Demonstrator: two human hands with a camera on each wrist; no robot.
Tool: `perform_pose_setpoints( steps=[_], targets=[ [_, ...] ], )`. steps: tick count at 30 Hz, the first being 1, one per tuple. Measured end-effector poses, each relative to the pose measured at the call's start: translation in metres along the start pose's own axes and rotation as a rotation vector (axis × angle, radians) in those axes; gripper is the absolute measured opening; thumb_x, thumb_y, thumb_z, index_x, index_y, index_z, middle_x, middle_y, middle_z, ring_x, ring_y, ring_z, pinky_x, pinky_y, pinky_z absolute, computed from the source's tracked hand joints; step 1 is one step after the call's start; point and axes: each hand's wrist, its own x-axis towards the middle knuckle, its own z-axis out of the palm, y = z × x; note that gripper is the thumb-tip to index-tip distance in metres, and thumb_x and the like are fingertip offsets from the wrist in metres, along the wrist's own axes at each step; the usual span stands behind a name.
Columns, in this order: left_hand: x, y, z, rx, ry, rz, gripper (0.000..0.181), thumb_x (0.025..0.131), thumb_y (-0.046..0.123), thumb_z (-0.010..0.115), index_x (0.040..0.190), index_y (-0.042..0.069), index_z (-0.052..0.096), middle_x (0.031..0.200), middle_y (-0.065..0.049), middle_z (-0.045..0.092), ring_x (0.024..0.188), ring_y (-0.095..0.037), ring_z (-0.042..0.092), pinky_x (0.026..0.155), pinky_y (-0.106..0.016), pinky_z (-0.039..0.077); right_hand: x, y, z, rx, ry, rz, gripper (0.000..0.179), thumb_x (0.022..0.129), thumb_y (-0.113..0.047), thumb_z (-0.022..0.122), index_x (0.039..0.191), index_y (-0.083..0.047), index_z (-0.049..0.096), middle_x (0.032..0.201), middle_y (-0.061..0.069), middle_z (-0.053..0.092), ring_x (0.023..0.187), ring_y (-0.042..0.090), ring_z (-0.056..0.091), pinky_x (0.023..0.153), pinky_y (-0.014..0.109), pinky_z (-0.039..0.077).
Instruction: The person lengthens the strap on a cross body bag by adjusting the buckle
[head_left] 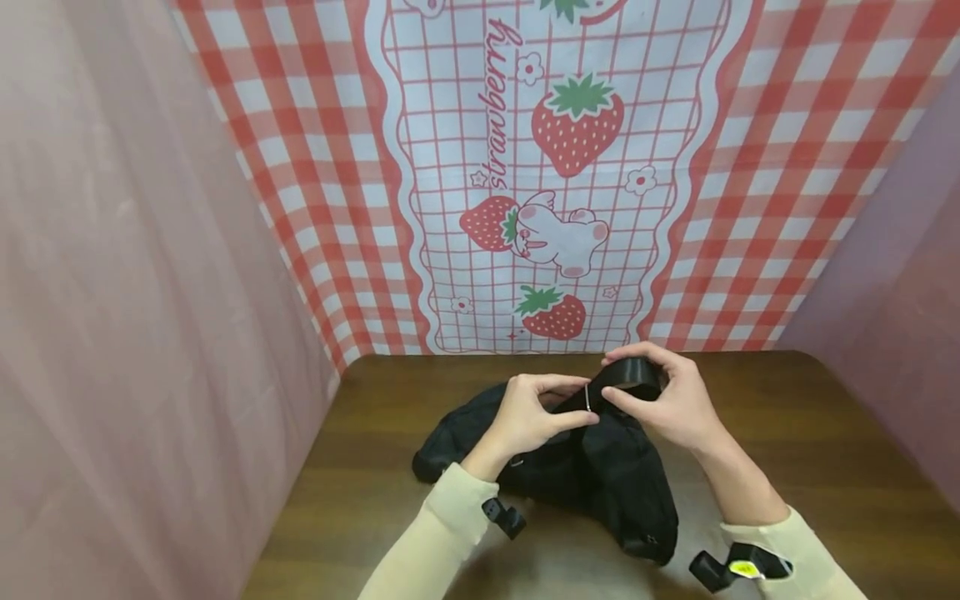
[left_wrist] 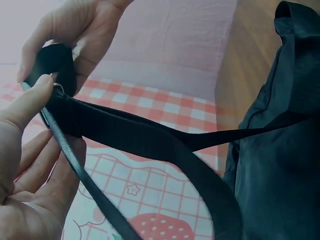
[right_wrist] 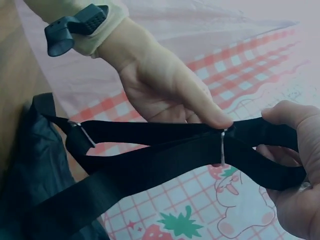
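A black fabric bag (head_left: 547, 467) lies on the wooden table, its black webbing strap (right_wrist: 150, 160) lifted off it. A thin metal slider buckle (right_wrist: 223, 147) sits on the strap between the two hands. My left hand (head_left: 528, 412) pinches the strap at this buckle between thumb and fingers. Just to the right, my right hand (head_left: 678, 404) holds a bent loop of the strap (head_left: 630, 372), thumb below and fingers above. In the right wrist view, a second metal ring (right_wrist: 82, 134) shows on the strap nearer the bag.
The brown wooden table (head_left: 360, 450) meets a red-and-white checked cloth (head_left: 300, 125) with strawberry prints at its back edge. A pink curtain (head_left: 135, 292) hangs at the left and a purplish one (head_left: 892, 250) at the right. Black wrist cameras (head_left: 504, 517) are worn over the sleeves.
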Motion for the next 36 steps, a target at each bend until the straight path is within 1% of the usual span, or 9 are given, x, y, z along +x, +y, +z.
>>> perform_pose_setpoints(
  steps=[5,10,14,17,22,25,28,31,36],
  targets=[
    [-0.002,0.0,0.0,0.028,0.003,-0.001,0.043,0.087,0.018,0.091,0.127,0.007,0.079,0.124,-0.009,0.08,0.113,-0.01,0.076,0.1,-0.02,0.06,-0.001,0.001,-0.001,-0.041,-0.02,0.004,0.048,0.085,0.006,0.085,0.129,-0.006,0.07,0.121,-0.005,0.073,0.101,0.005,0.073,0.086,0.017,0.062],
    [-0.004,0.004,-0.003,0.044,-0.011,-0.009,0.045,0.087,0.02,0.091,0.128,0.008,0.078,0.127,-0.007,0.079,0.117,-0.014,0.075,0.1,-0.02,0.059,0.001,-0.002,0.002,-0.03,-0.07,0.036,0.041,0.087,0.002,0.086,0.124,-0.007,0.073,0.119,0.007,0.074,0.095,0.008,0.076,0.081,0.022,0.065],
    [-0.006,0.005,-0.004,0.032,-0.002,-0.01,0.044,0.087,0.02,0.091,0.128,0.008,0.078,0.128,-0.008,0.079,0.118,-0.016,0.075,0.1,-0.02,0.059,0.003,-0.005,0.004,-0.039,-0.069,0.025,0.039,0.087,0.002,0.084,0.124,-0.004,0.072,0.117,0.013,0.074,0.092,0.008,0.077,0.079,0.023,0.066],
    [-0.007,0.005,-0.005,0.022,0.01,-0.008,0.044,0.087,0.018,0.091,0.128,0.008,0.078,0.127,-0.008,0.079,0.117,-0.016,0.075,0.099,-0.023,0.061,0.004,-0.007,0.004,-0.046,-0.052,0.014,0.04,0.087,0.004,0.084,0.124,-0.003,0.073,0.116,0.011,0.075,0.091,0.007,0.077,0.077,0.022,0.065],
    [-0.01,0.004,-0.008,0.023,0.006,-0.007,0.044,0.087,0.017,0.091,0.128,0.008,0.078,0.127,-0.008,0.079,0.115,-0.014,0.075,0.1,-0.03,0.062,0.005,-0.009,0.006,-0.054,0.003,0.021,0.039,0.086,0.005,0.085,0.124,-0.001,0.073,0.114,-0.006,0.074,0.091,0.006,0.074,0.078,0.019,0.064],
    [-0.011,0.003,-0.011,0.024,0.007,-0.009,0.044,0.087,0.018,0.09,0.128,0.009,0.078,0.126,-0.008,0.079,0.114,-0.013,0.076,0.1,-0.029,0.062,0.006,-0.01,0.008,-0.057,0.032,0.024,0.039,0.086,0.004,0.085,0.123,-0.001,0.074,0.113,-0.013,0.073,0.093,0.005,0.072,0.08,0.016,0.061],
    [-0.013,0.002,-0.012,0.029,0.009,-0.01,0.043,0.088,0.019,0.09,0.129,0.01,0.078,0.126,-0.007,0.079,0.113,-0.013,0.076,0.099,-0.026,0.062,0.006,-0.01,0.01,-0.058,0.024,0.027,0.04,0.087,0.004,0.084,0.125,-0.002,0.073,0.115,-0.014,0.073,0.096,0.004,0.071,0.082,0.014,0.06],
    [-0.015,0.001,-0.013,0.038,0.004,-0.015,0.043,0.089,0.02,0.089,0.129,0.01,0.078,0.127,-0.007,0.079,0.114,-0.012,0.076,0.1,-0.025,0.061,0.004,-0.009,0.011,-0.079,-0.012,0.028,0.041,0.088,0.003,0.084,0.126,-0.005,0.073,0.117,-0.012,0.073,0.099,0.003,0.071,0.084,0.013,0.059],
    [-0.018,0.0,-0.014,0.049,0.006,-0.023,0.044,0.088,0.022,0.09,0.129,0.011,0.078,0.126,-0.006,0.08,0.115,-0.007,0.075,0.098,-0.021,0.06,0.005,-0.006,0.013,-0.099,-0.064,0.011,0.041,0.086,0.003,0.085,0.124,-0.005,0.073,0.117,-0.007,0.074,0.098,0.002,0.073,0.083,0.016,0.061]
  ],
)
